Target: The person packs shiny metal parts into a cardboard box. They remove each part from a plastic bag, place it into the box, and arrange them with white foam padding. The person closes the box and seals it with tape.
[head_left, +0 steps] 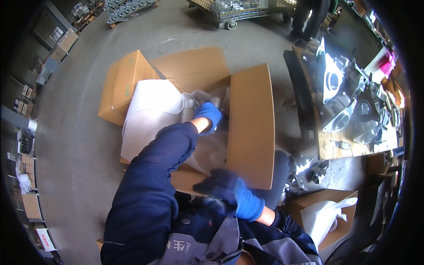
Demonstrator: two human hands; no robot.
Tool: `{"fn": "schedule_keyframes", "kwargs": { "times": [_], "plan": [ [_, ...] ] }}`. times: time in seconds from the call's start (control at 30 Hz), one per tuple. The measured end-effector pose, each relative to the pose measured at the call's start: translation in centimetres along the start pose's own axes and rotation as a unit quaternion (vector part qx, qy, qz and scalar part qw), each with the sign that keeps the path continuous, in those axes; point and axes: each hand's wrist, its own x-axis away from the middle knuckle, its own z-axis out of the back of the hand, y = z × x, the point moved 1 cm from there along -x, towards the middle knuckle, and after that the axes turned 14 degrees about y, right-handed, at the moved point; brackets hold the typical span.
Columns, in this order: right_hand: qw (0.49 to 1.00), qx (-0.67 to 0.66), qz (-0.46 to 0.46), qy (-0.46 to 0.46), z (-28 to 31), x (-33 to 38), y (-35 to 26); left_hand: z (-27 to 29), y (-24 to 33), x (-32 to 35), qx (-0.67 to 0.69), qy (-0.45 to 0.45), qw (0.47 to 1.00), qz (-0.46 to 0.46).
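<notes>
A cardboard box point(251, 128) with raised flaps stands in front of me, lined with white foam sheet point(152, 104) that drapes over its left side. My left hand point(207, 115), in a blue glove, reaches down inside it. The fingers curl by a pale rounded piece point(216, 101) among the foam; most of what they grip is hidden. My right hand point(229, 194), in a blue glove with a dark palm, hovers by the box's near flap point(187, 182), close to my body. Motion smears its fingers, so I cannot see whether it holds anything.
A closed carton point(126, 86) sits at the box's left. On the right, a wooden-topped table point(344, 149) carries several shiny metal castings point(333, 81). An open carton point(349, 221) with white wrapping lies below it. Farther off are a wire cart point(243, 9) and a person's legs point(310, 20).
</notes>
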Motion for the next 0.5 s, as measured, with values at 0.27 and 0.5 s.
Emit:
{"fn": "schedule_keyframes", "kwargs": {
  "times": [0.27,0.5],
  "plan": [
    [0.993,-0.086,0.002,-0.083,0.9,0.4,1.6,-4.3,0.2,-0.5,0.037,0.093,0.995,-0.016],
    [0.984,-0.132,-0.100,-0.067,4.3,1.2,2.2,-11.0,1.9,-5.1,-0.048,0.068,0.996,0.018]
  ]
}}
